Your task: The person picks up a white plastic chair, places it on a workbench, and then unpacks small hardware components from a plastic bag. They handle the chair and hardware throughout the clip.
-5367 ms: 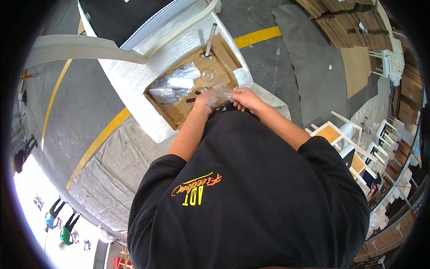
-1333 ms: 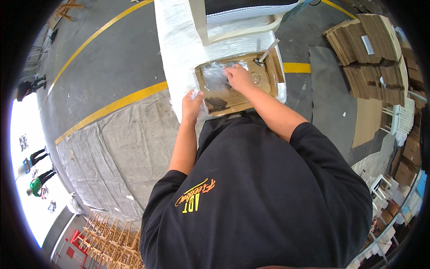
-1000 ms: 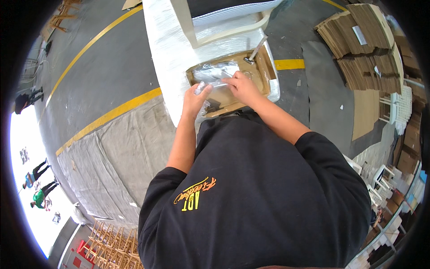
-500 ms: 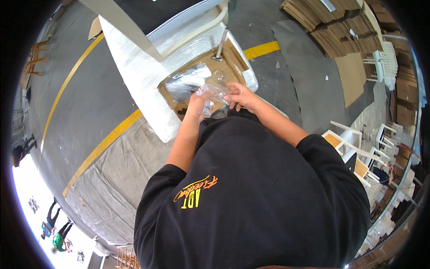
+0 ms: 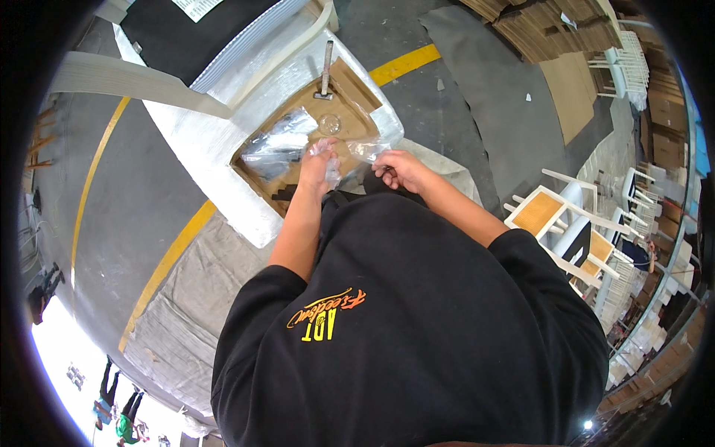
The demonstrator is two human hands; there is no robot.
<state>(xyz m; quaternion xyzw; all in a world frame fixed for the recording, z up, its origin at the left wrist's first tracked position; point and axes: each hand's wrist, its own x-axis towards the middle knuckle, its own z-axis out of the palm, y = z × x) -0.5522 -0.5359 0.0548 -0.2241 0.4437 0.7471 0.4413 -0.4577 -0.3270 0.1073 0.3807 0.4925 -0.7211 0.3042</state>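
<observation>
My left hand (image 5: 317,170) is closed on crumpled clear plastic, which pokes out above and below the fingers. To its right, apart from it, my right hand (image 5: 402,170) pinches a clear plastic bag (image 5: 366,151) that stretches toward the left. Both hands are over the near edge of a brown cardboard-lined surface (image 5: 353,83) with a white wrapped border. On this surface lie several clear plastic bags (image 5: 280,145), a small round transparent dish (image 5: 329,124) and a hammer (image 5: 326,68) with its head toward me. What the bags contain is too small to tell.
A white curved beam (image 5: 149,80) crosses at the upper left. Flattened cardboard stacks (image 5: 536,26) stand at the far right. White chair frames (image 5: 538,212) are on the right. A grey cloth (image 5: 197,298) covers floor at the left; two people (image 5: 112,417) are in the distance.
My hands have drawn apart, the right one pulling a piece of clear plastic away from the left. The view has shifted, so the work surface sits further left.
</observation>
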